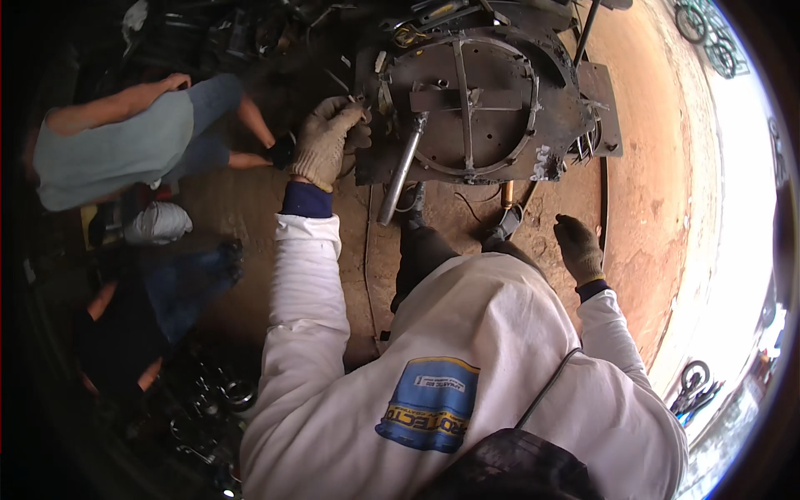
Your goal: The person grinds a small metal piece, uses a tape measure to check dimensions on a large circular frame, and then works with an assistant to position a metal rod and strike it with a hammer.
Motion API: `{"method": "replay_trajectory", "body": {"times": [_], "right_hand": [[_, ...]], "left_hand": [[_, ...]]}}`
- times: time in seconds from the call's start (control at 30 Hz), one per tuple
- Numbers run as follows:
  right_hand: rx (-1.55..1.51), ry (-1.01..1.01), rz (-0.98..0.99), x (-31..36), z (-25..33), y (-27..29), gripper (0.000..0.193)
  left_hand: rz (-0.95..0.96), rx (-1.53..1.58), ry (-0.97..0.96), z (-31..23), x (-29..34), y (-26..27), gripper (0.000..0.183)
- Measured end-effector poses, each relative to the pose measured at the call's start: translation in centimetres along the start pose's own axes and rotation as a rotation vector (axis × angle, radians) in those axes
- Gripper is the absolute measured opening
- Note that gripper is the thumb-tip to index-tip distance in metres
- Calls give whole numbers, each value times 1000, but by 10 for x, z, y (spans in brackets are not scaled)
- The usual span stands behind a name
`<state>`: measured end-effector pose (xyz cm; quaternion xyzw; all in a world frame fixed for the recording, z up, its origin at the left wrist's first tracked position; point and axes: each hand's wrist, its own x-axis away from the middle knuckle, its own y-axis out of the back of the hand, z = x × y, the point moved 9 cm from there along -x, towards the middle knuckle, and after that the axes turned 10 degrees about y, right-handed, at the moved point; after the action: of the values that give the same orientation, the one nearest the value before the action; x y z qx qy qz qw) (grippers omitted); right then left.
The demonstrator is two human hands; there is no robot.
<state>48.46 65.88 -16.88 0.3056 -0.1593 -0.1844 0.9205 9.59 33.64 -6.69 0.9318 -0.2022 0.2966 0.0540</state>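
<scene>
A dark steel plate (pixel 557 125) lies on the dirt floor ahead of me, carrying a round metal ring frame (pixel 467 104) with cross bars. My left hand (pixel 325 142), in a pale knit glove, is curled on the plate's left edge near small clamped parts. A grey metal pipe (pixel 400 175) slants down from the plate just right of that hand. My right hand (pixel 579 248), in a dark glove, hangs over the floor with loose fingers and holds nothing. A copper-tipped torch (pixel 505 208) lies on the floor to its left.
A person in a pale green shirt (pixel 117 146) crouches at the left, and another in dark clothes (pixel 158 308) sits below them. Scrap metal (pixel 208 392) is piled at lower left and along the top. Bicycles (pixel 708 33) stand at upper right.
</scene>
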Motion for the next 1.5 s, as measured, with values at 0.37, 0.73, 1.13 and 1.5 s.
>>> {"method": "replay_trajectory", "body": {"times": [0.37,0.73,1.13,1.5], "right_hand": [[-103,-588,-53,101,23,-112,35],[-130,-860,-124,135,48,-142,36],[-156,-862,-136,123,60,-146,36],[-111,-904,-105,121,75,-146,37]], "left_hand": [[333,-35,67,-7,-77,-33,22],[334,-124,-41,-23,-78,-29,14],[108,-345,-310,-13,-72,-31,28],[-41,-470,-580,-22,-67,-29,29]]}}
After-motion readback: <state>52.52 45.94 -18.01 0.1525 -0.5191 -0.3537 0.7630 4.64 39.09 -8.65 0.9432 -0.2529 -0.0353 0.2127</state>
